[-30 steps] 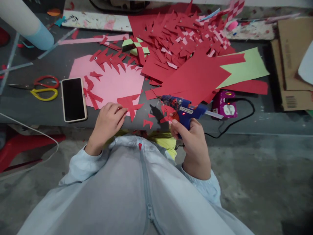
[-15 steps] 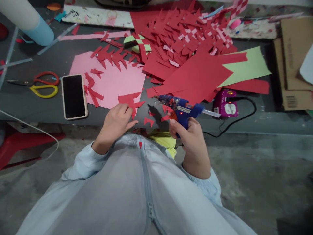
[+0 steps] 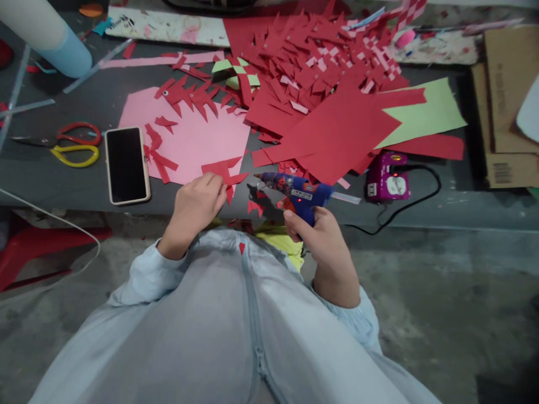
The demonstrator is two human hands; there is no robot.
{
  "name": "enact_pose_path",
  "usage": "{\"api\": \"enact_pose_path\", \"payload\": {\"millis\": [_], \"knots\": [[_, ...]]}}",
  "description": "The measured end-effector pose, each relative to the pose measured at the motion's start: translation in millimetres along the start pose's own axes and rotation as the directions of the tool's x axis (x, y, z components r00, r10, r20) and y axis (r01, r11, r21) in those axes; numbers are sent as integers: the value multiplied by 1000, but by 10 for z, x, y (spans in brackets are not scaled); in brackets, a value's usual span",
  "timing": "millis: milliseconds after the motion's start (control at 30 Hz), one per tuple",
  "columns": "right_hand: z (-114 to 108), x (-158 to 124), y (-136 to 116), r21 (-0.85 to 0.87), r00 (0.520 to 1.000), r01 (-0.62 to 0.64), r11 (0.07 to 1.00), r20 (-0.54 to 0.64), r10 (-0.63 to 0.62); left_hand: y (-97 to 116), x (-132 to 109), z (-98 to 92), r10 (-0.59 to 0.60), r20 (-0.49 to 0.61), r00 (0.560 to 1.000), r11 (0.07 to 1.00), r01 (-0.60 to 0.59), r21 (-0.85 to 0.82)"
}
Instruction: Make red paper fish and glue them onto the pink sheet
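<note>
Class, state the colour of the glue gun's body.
Blue, seen best in the head view: the glue gun in the right hand.

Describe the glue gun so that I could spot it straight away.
Find the big red paper sheet on the dark table; just below its near corner, the right hand grips the glue gun. Its blue body with a small red light sets it apart from the purple socket box beside it.

Pale blue zipped jacket (2 long sleeves).
</note>
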State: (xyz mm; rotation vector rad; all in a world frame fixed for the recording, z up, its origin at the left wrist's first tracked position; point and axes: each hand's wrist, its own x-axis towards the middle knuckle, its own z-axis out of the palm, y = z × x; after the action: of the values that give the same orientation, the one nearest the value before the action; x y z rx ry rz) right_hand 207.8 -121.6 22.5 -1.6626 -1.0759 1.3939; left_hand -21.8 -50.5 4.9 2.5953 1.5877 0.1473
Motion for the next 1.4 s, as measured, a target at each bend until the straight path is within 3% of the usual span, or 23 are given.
{"api": "enact_pose_path", "payload": {"millis": [267, 567, 1400], "knots": [[185, 1, 79, -154, 980, -66, 986, 174, 93, -128, 126, 57, -13, 24, 1000, 984, 17, -176], [223, 2, 66, -476, 983, 6, 879, 162, 82, -140, 146, 57, 1, 39, 999, 974, 8, -226], [216, -1, 9, -549, 987, 3, 836, 137, 86, -130, 129, 63, 2, 39, 999, 968, 8, -253]]}}
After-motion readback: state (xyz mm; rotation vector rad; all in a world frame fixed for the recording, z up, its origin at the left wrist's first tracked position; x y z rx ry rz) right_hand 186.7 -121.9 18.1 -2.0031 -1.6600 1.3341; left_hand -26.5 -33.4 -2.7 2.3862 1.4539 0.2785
